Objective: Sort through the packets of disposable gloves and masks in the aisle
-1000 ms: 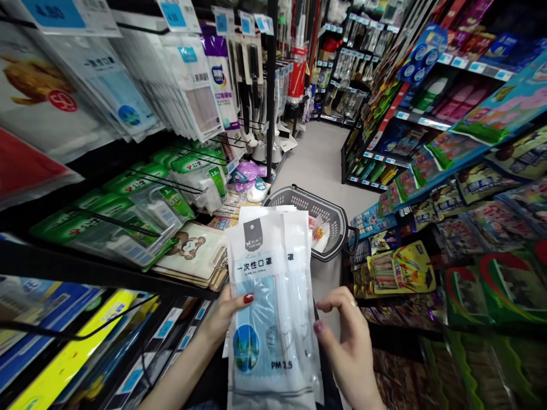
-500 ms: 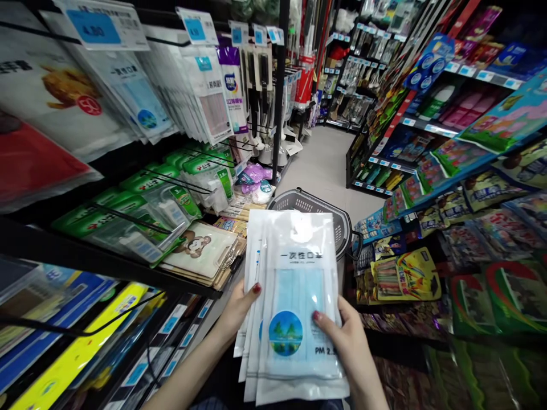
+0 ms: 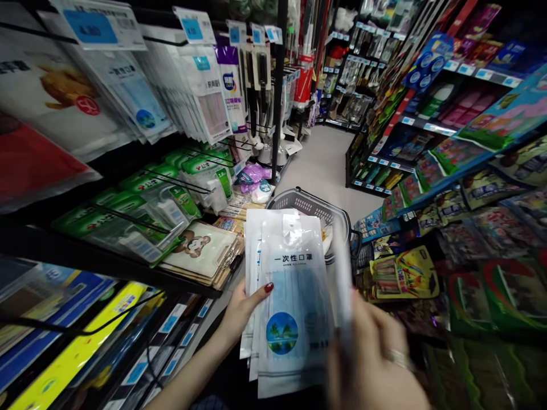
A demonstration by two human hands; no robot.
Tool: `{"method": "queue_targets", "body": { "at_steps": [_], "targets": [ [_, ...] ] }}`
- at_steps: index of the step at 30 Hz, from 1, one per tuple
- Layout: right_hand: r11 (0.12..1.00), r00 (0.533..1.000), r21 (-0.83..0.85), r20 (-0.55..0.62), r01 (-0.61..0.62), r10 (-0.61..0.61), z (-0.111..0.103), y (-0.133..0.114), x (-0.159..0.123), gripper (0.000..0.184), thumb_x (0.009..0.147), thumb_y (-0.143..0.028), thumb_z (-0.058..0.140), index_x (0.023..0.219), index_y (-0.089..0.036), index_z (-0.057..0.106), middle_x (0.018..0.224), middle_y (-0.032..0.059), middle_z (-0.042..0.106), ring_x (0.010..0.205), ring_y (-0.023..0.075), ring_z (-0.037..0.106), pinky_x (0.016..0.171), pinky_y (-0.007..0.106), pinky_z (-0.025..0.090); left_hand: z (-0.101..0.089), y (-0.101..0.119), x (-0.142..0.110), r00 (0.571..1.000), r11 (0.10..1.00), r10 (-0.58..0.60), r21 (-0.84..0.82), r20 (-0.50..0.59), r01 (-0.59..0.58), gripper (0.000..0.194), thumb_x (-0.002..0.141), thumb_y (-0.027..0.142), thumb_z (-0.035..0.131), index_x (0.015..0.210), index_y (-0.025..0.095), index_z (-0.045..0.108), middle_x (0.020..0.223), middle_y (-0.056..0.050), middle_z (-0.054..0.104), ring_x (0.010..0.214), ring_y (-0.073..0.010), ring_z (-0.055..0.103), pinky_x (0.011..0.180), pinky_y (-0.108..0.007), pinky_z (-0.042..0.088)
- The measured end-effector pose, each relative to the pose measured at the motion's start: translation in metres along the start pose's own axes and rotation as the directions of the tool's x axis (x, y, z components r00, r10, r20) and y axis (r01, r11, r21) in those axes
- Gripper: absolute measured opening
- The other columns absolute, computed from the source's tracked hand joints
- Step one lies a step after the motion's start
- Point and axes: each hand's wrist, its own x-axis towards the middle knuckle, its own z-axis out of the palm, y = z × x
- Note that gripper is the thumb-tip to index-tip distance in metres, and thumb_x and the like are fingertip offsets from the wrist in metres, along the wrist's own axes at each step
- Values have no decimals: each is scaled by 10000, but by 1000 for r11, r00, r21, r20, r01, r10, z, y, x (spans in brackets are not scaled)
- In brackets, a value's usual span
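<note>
My left hand [image 3: 245, 310] grips a fanned stack of disposable face mask packets [image 3: 293, 290] by its left edge, thumb on top. The front packet shows blue masks behind clear film and a round picture of trees. My right hand [image 3: 380, 347], smeared by motion, is closed on a single mask packet [image 3: 343, 273] turned edge-on, just right of the stack. A ring sits on one of its fingers. Behind the packets stands a grey shopping basket [image 3: 310, 199], partly hidden, with something white and orange inside.
On the left, hooks hold more mask packets [image 3: 139, 97] and green-topped packs [image 3: 205, 162]. Clipboards with a bear picture [image 3: 200, 245] lie on the lower shelf. Snack bags [image 3: 404, 273] fill the right-hand rack. Grey floor [image 3: 322, 159] runs down the aisle.
My right hand first came onto the front mask packet, then drew one packet off to the right and turned it edge-on. My left hand has kept hold of the stack.
</note>
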Motion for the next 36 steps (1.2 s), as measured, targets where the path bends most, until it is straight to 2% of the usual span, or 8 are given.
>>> {"method": "queue_targets", "body": {
  "at_steps": [3, 5, 9, 14, 17, 20, 28, 36],
  "targets": [
    [978, 975, 21, 75, 206, -207, 40, -22, 0, 533, 791, -159, 425, 1314, -256, 395, 1077, 149, 580, 716, 271, 606, 529, 370, 482, 3, 0, 0, 999, 1000, 17, -18, -33, -17, 488, 612, 317, 748, 1042, 150, 589, 946, -87, 695, 928, -288, 625, 786, -326, 498],
    [957, 951, 41, 105, 288, -291, 56, -25, 3, 539, 785, -230, 469, 1317, -202, 386, 1080, 177, 573, 739, 283, 601, 555, 384, 493, 4, 0, 0, 998, 999, 24, -24, -58, -25, 488, 584, 322, 764, 1007, 143, 601, 935, -88, 697, 922, -290, 626, 805, -330, 490],
    [915, 886, 198, 246, 351, -393, 48, -7, 22, 418, 790, -277, 515, 1204, -219, 490, 1037, 119, 570, 769, 234, 595, 598, 336, 497, 1, -2, 3, 997, 998, 54, -9, -58, -55, 454, 593, 336, 757, 979, 150, 610, 930, -78, 698, 927, -286, 622, 799, -318, 486],
    [967, 962, 241, 237, 78, -136, 30, 34, 54, 474, 710, -334, 628, 1147, -213, 491, 1014, 91, 542, 916, 265, 543, 747, 393, 456, -5, -5, 6, 995, 995, 91, 32, -28, -90, 504, 641, 340, 725, 1090, 170, 573, 1048, -73, 669, 988, -272, 598, 798, -290, 479],
    [915, 882, 383, 466, -128, -72, 35, 45, 58, 273, 714, -370, 616, 921, -215, 528, 798, 5, 581, 717, 189, 558, 617, 289, 432, -7, -6, 6, 995, 996, 87, 30, -41, -85, 515, 641, 360, 722, 1092, 165, 567, 1093, -83, 649, 1023, -282, 580, 829, -303, 468],
    [823, 828, 501, 556, -267, -69, 45, 45, 53, 172, 735, -351, 592, 757, -206, 504, 704, -27, 581, 665, 157, 537, 567, 240, 393, -8, -6, 5, 996, 996, 81, 41, -41, -80, 496, 631, 384, 723, 1044, 149, 583, 1064, -94, 657, 1052, -302, 561, 874, -333, 448],
    [717, 825, 579, 566, -388, -10, 55, 39, 43, 214, 732, -384, 601, 754, -183, 530, 721, -2, 607, 672, 161, 530, 549, 229, 391, -8, -6, 6, 996, 995, 81, 62, -22, -80, 525, 621, 387, 723, 1051, 126, 572, 1043, -110, 658, 1038, -303, 566, 880, -358, 451],
    [721, 833, 582, 553, -378, -10, 55, 39, 42, 214, 738, -382, 607, 775, -184, 534, 764, 11, 628, 705, 174, 555, 592, 246, 421, -7, -5, 6, 997, 996, 79, 49, -19, -78, 509, 627, 373, 725, 1052, 136, 573, 1064, -103, 651, 1058, -285, 557, 897, -330, 439]
  ]
}}
